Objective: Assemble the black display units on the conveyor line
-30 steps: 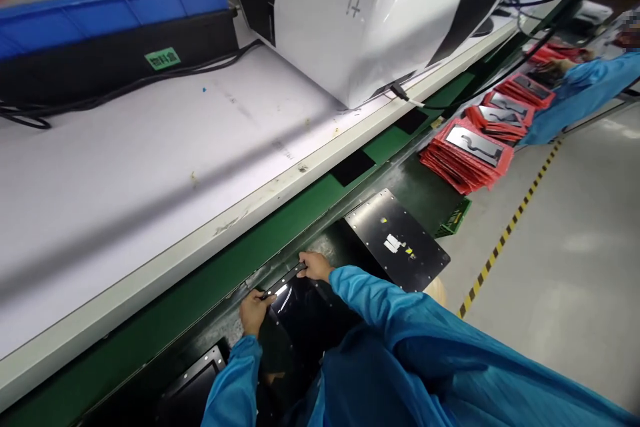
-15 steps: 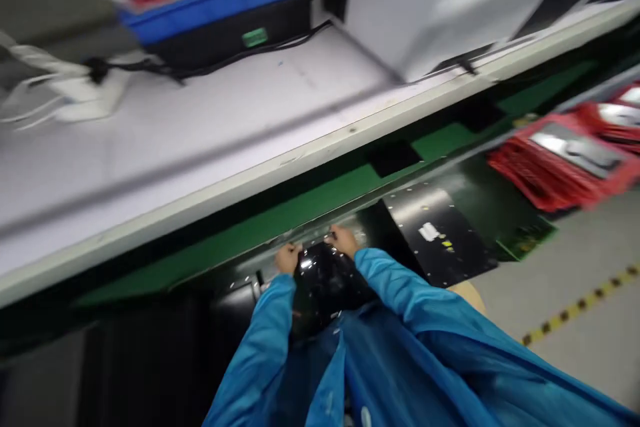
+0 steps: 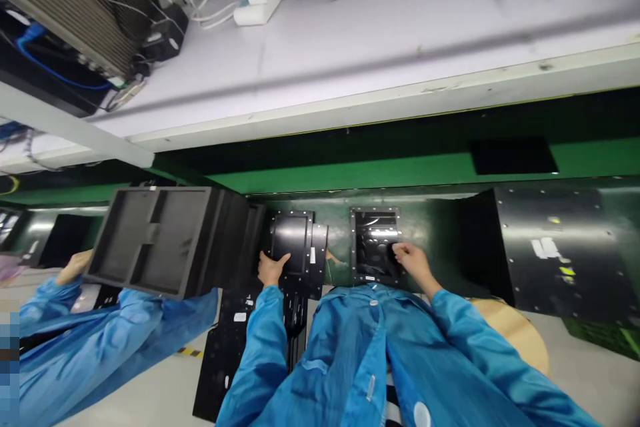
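In front of me a black framed panel point(image 3: 364, 267) with a glossy dark face and small studs along its rim lies flat on the green bench. My right hand point(image 3: 413, 261) is at its right edge, fingertips drawn together over the rim; whatever they pinch is too small to make out. To the left, my left hand point(image 3: 271, 270) rests at the lower left of another black framed panel point(image 3: 291, 240), thumb and forefinger spread apart. That panel overlaps a further dark plate point(image 3: 319, 257) bearing a white label.
A stack of black foam trays point(image 3: 150, 233) stands at left, beside a co-worker's hand point(image 3: 75, 267). A large black studded plate point(image 3: 555, 233) lies at right. Above runs a white shelf point(image 3: 350, 60) with a power strip point(image 3: 263, 3). A round stool point(image 3: 515, 333) is below right.
My view has swung left and levelled. Both hands were at the glossy panel's far corners; the left has moved to the neighbouring panel and the right to the glossy panel's right edge.
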The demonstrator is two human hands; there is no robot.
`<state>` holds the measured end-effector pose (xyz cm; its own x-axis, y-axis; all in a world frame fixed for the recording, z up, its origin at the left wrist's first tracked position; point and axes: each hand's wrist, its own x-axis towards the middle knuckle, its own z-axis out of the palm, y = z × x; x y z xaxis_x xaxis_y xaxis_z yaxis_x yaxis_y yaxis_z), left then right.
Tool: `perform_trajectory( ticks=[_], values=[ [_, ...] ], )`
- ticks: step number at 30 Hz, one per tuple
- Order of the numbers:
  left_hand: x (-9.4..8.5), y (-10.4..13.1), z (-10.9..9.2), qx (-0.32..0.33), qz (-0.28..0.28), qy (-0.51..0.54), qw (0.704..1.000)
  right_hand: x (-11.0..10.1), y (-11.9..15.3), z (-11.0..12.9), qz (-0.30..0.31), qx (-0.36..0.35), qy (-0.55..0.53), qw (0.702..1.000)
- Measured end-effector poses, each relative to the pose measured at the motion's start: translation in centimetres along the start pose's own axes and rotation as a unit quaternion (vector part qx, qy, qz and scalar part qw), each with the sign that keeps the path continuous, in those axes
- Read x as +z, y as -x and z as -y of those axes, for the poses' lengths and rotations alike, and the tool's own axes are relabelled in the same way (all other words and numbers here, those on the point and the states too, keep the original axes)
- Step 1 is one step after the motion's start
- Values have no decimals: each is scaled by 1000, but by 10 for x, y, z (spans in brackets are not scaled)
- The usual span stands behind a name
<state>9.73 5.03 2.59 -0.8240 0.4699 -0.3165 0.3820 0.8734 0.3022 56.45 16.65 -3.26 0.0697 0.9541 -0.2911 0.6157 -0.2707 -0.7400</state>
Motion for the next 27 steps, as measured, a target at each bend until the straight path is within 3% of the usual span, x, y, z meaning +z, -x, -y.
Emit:
perform_trajectory(
  ticks=[4, 8, 12, 15, 18, 20, 23, 27],
  values=[
    [-10, -3, 14, -1, 25, -11, 1000, 32, 36, 66, 148, -26, -33, 988],
    [-31, 24, 25, 57, -20, 33, 998, 66, 65, 136, 278, -109, -24, 954],
    [-37, 83, 16, 162, -14, 132, 978, 94, 93, 191, 281, -130, -35, 950],
    [-19, 127, -12, 272, 74, 166, 945, 100, 99, 208, 236, -130, -24, 963],
    [11, 142, -41, 372, 192, 165, 893, 90, 87, 193, 181, -75, -1, 981],
    [33, 136, -57, 368, 186, 140, 900, 76, 74, 164, 138, -16, -30, 990],
    [66, 115, -84, 283, 165, 135, 935, 52, 61, 110, 100, 39, -162, 981],
    [108, 102, -120, 136, 233, 228, 936, 23, 54, 48, 88, 61, -301, 947]
  ],
)
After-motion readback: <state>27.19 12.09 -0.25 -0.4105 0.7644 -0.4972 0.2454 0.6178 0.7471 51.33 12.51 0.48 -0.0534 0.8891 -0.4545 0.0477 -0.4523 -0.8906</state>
